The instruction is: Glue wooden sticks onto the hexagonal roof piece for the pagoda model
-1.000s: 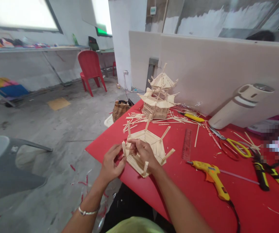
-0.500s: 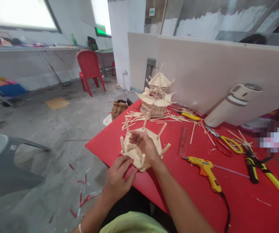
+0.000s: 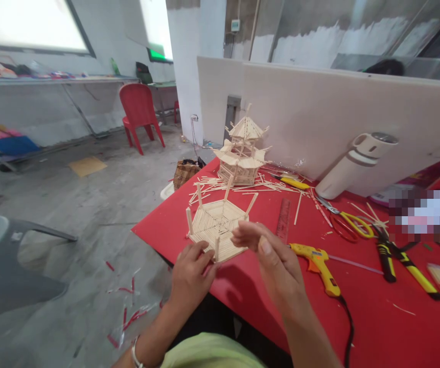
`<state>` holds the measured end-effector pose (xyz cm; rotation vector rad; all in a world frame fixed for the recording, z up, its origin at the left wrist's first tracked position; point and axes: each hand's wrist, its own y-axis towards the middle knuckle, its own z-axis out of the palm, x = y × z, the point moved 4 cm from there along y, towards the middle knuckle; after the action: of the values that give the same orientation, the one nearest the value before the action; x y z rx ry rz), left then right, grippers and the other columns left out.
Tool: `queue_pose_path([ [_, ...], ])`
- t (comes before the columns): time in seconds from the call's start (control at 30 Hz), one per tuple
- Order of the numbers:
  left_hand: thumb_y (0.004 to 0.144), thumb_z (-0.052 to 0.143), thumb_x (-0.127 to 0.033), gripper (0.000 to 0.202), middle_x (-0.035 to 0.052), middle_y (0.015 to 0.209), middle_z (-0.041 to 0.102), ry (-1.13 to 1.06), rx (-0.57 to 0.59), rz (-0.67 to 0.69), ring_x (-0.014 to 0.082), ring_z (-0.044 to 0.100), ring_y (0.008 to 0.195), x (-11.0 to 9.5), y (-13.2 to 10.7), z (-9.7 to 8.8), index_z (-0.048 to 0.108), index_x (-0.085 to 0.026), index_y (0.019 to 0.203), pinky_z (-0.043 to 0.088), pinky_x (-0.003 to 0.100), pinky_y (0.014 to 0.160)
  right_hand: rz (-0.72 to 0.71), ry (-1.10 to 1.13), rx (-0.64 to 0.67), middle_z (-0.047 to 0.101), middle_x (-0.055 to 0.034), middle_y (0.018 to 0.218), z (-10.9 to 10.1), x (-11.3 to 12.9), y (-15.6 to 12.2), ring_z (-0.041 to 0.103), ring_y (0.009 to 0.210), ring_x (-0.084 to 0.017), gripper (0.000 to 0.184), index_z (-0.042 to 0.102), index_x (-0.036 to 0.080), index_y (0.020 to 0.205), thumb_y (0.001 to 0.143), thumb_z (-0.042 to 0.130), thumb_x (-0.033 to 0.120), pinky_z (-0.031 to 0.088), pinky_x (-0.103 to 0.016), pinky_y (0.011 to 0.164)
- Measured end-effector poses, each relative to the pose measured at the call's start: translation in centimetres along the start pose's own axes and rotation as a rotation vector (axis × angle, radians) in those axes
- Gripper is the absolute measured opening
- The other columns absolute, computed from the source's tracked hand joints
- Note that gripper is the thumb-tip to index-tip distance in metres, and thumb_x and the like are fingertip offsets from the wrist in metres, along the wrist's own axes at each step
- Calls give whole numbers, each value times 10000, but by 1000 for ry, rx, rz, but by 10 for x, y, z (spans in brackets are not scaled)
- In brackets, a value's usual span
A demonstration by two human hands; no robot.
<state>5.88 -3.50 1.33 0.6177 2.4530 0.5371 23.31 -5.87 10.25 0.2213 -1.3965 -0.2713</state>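
Hexagonal stick base (image 3: pixel 204 225) with corner posts (image 3: pixel 189 221), flat on red tabletop (image 3: pixel 376 327), straight ahead at twelve o'clock. Left hand (image 3: pixel 191 268) at base's seven o'clock, fingers curled beside near post (image 3: pixel 217 249), grip on it impossible to tell; right hand (image 3: pixel 275 260) at four o'clock, thumb and fingers apart. Stick pagoda (image 3: pixel 238 159) between twelve and one, ruler (image 3: pixel 283 220) at three, yellow glue gun (image 3: pixel 321 262) beyond right hand.

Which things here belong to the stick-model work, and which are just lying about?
Apparently part of the work: hexagonal stick base, stick pagoda, loose sticks, glue gun, translucent red ruler.

Apparently just about: cream flask, checked bag, red plastic chair.
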Motion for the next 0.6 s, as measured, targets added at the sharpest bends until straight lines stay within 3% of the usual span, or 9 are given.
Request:
queue_pose_path([
  [0.13,868,631,-222,95,93,1117,689,-43,5,28,249,612,984,13,7,0,723,-218,889,528,416,857,87,-191,6,701,-47,1004,-10,-6,-17,683,897,-192,220,726,311,1100,957,559,331,558,-331,808],
  [0.4,851,623,-199,145,114,1154,694,-200,37,-80,264,621,1069,50,26,4,747,-193,926,514,456,931,133,-388,161,721,-63,980,6,-25,-27,677,914,-199,182,741,251,1013,929,584,291,547,-296,807],
  [0.5,820,668,-237,148,110,1156,692,-216,58,-108,271,620,1066,50,30,4,756,-206,934,512,466,925,145,-387,169,711,-67,1073,14,-40,-24,669,978,-202,215,716,253,1087,924,574,257,546,-306,847],
  [0.6,803,690,-248,138,109,1154,694,-210,27,-109,272,618,1070,48,30,4,759,-212,918,510,472,932,127,-383,64,649,-85,1259,25,-61,-13,611,1153,-225,332,648,248,1235,911,574,236,489,-374,1003],
])
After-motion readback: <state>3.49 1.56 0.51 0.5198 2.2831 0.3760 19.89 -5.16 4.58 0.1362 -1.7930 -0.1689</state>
